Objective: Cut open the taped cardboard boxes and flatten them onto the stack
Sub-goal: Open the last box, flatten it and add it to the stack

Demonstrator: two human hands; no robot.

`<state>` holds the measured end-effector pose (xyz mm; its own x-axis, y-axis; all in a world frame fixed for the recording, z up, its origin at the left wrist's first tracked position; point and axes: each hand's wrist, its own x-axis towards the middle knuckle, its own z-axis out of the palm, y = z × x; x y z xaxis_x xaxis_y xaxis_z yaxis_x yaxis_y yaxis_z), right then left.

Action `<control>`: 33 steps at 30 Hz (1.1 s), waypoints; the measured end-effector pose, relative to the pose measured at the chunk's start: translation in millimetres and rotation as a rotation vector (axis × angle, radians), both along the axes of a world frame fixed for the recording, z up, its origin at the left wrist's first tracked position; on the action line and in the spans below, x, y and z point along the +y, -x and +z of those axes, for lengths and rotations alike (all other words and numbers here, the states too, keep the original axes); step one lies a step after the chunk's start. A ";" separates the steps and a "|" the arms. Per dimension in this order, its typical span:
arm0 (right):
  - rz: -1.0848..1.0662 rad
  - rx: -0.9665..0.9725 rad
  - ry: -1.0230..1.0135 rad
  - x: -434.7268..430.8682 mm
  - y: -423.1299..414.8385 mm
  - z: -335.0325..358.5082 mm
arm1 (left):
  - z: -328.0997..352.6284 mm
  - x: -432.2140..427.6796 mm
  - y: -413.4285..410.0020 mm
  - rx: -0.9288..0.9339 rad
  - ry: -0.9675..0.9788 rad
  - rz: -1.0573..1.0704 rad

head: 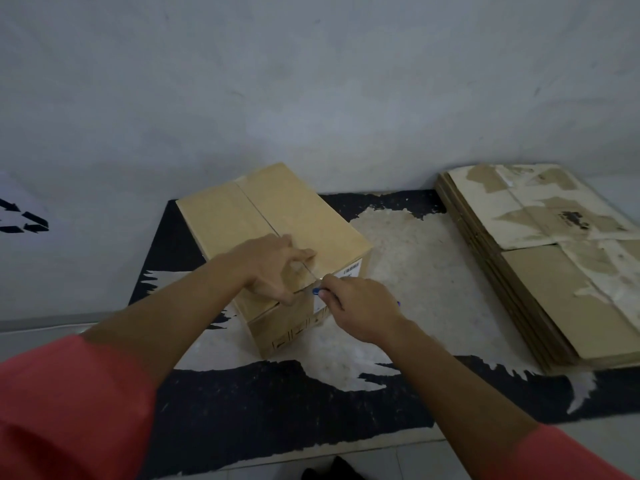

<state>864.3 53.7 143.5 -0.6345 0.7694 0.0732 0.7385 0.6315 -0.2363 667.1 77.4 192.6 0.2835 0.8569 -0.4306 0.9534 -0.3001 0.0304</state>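
Note:
A closed brown cardboard box stands on a worn black mat, its top seam running from the far edge toward me. My left hand rests spread on the near end of the box top, fingers on both sides of the seam. My right hand grips a blue-handled cutter; its thin blade touches the seam at the box's near edge. A stack of flattened cardboard boxes lies to the right on the floor.
The black mat, with its surface peeled pale in the middle, covers the floor under the box. A grey wall rises right behind the box. A white sheet with black arrows shows at the far left.

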 end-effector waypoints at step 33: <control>-0.153 0.050 -0.235 45.6 -58.9 -26.8 | -2.0 -10.4 6.9 -0.132 -0.052 0.099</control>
